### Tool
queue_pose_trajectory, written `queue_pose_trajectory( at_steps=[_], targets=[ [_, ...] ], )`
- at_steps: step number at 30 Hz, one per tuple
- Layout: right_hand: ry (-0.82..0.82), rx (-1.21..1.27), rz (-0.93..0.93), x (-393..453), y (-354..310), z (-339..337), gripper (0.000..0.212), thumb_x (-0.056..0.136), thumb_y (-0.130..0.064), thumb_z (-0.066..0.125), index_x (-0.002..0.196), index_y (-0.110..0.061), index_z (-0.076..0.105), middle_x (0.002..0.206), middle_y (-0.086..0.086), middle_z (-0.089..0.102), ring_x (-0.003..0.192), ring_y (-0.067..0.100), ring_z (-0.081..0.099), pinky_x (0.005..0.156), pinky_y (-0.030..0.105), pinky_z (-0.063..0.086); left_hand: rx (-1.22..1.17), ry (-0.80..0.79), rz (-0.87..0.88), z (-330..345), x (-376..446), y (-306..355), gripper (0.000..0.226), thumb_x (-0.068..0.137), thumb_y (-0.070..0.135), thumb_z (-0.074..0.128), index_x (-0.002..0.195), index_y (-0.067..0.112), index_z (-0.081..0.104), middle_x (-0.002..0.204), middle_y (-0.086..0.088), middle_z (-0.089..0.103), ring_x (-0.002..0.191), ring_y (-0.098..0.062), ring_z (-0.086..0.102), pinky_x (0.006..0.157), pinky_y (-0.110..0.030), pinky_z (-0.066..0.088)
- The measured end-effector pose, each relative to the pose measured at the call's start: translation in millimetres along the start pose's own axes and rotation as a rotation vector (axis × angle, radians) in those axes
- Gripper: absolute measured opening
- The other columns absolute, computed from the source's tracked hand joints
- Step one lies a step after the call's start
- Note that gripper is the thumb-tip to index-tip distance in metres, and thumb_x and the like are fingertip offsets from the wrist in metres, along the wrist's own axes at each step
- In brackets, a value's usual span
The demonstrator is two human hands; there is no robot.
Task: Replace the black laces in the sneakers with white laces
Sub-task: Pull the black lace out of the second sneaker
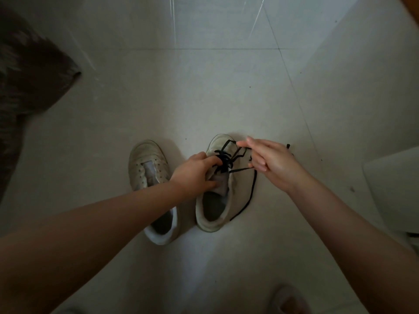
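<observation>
Nearest, at the bottom edge: a blurred foot in a pale slipper (289, 300), standing on the tiled floor (204, 91). Two bare forearms reached forward from the lower corners.

Item, left sneaker (150, 177): off-white, low-cut, on the floor with its toe pointing away; eyelets showed no lace (its heel partly hidden behind the left forearm).

Item, right sneaker (216, 200): same make, just beside the first, toe likewise away. A black lace (224, 160) was threaded only through its forward eyelets, crossed in a loose tangle over the tongue.

Item, left hand (195, 172): fingers curled down onto the grey tongue and the throat of the right sneaker, gripping the tongue, fingertips at the lace tangle.

Item, right hand (271, 160): raised just right of the toe, thumb and forefinger pinched together on a strand of the black lace, remaining fingers loosely bent. One free length of lace ran down along the shoe's right side to the floor; another end lay beyond the hand.

Farther: a dark blurred mass (29, 87) at the left, identity uncertain; a pale object (394, 184) at the right edge.
</observation>
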State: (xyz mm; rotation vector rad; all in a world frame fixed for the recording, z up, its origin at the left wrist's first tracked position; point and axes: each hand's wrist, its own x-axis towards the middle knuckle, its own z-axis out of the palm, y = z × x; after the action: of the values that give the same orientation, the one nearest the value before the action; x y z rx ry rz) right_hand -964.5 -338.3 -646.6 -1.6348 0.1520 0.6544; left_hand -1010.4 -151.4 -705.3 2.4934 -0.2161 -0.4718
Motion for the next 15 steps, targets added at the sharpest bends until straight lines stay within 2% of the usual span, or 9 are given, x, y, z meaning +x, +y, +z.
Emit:
queue_pose_trajectory(
  at_steps=[3, 5, 8, 10, 11, 13, 15],
  targets=[
    [-0.059, 0.131, 0.099, 1.1, 1.9, -6.4, 0.030, 0.100, -0.024, 0.039, 0.112, -0.008, 0.061, 0.039, -0.007, 0.031, 0.036, 0.006, 0.030, 0.060, 0.018, 0.044, 0.046, 0.008, 0.001, 0.0, -1.6, -0.3, 0.055, 0.084, 0.043, 0.063, 0.134, 0.034, 0.043, 0.111, -0.001, 0.049, 0.098, -0.019, 0.053, 0.066, -0.026, 0.037],
    [-0.055, 0.246, 0.116, 0.8, 4.3, -9.8, 0.029, 0.100, -0.021, 0.036, 0.112, -0.009, 0.059, 0.039, -0.007, 0.032, 0.036, 0.006, 0.032, 0.058, 0.018, 0.046, 0.083, 0.019, 0.007, 0.7, -2.6, -1.2, 0.055, 0.085, 0.046, 0.061, 0.135, 0.035, 0.041, 0.112, -0.001, 0.050, 0.098, -0.020, 0.055, 0.066, -0.026, 0.037],
    [0.000, 0.592, 0.057, 0.8, 1.0, -18.5, 0.023, 0.094, -0.018, 0.042, 0.095, -0.011, 0.064, 0.055, -0.006, 0.045, 0.050, 0.008, 0.044, 0.068, 0.023, 0.049, 0.094, 0.033, 0.002, -0.4, -3.2, -2.6, 0.058, 0.085, 0.047, 0.060, 0.137, 0.035, 0.039, 0.114, -0.001, 0.051, 0.099, -0.020, 0.056, 0.067, -0.026, 0.037],
    [0.051, 0.741, 0.087, 2.6, -4.2, -25.7, 0.023, 0.089, -0.023, 0.047, 0.079, -0.012, 0.064, 0.059, -0.003, 0.044, 0.055, 0.011, 0.044, 0.069, 0.026, 0.046, 0.090, 0.037, 0.000, -0.8, -3.6, -3.6, 0.059, 0.085, 0.046, 0.061, 0.138, 0.034, 0.039, 0.114, -0.001, 0.051, 0.099, -0.020, 0.055, 0.067, -0.026, 0.037],
    [0.072, 0.708, 0.129, 3.0, -6.0, -28.9, 0.027, 0.091, -0.027, 0.046, 0.075, -0.012, 0.061, 0.055, -0.004, 0.040, 0.050, 0.010, 0.040, 0.063, 0.024, 0.043, 0.094, 0.036, -0.001, -0.7, -3.8, -3.5, 0.059, 0.085, 0.046, 0.060, 0.138, 0.034, 0.038, 0.114, -0.001, 0.051, 0.098, -0.020, 0.055, 0.066, -0.025, 0.037],
    [0.074, 0.355, 0.195, 2.9, -4.7, -33.1, 0.032, 0.096, -0.034, 0.046, 0.080, -0.010, 0.062, 0.045, -0.008, 0.029, 0.038, 0.007, 0.028, 0.048, 0.019, 0.036, 0.103, 0.031, -0.002, -0.9, -3.3, -2.6, 0.058, 0.085, 0.046, 0.060, 0.137, 0.034, 0.038, 0.113, -0.001, 0.051, 0.097, -0.019, 0.055, 0.065, -0.025, 0.036],
    [0.053, 0.027, 0.166, 3.1, -4.2, -34.3, 0.025, 0.097, -0.026, 0.049, 0.093, -0.008, 0.066, 0.042, -0.010, 0.024, 0.035, 0.004, 0.022, 0.041, 0.017, 0.032, 0.108, 0.028, -0.002, -1.1, -2.3, -1.4, 0.058, 0.085, 0.046, 0.061, 0.137, 0.034, 0.038, 0.113, 0.000, 0.051, 0.098, -0.019, 0.055, 0.065, -0.025, 0.036]
  ],
)
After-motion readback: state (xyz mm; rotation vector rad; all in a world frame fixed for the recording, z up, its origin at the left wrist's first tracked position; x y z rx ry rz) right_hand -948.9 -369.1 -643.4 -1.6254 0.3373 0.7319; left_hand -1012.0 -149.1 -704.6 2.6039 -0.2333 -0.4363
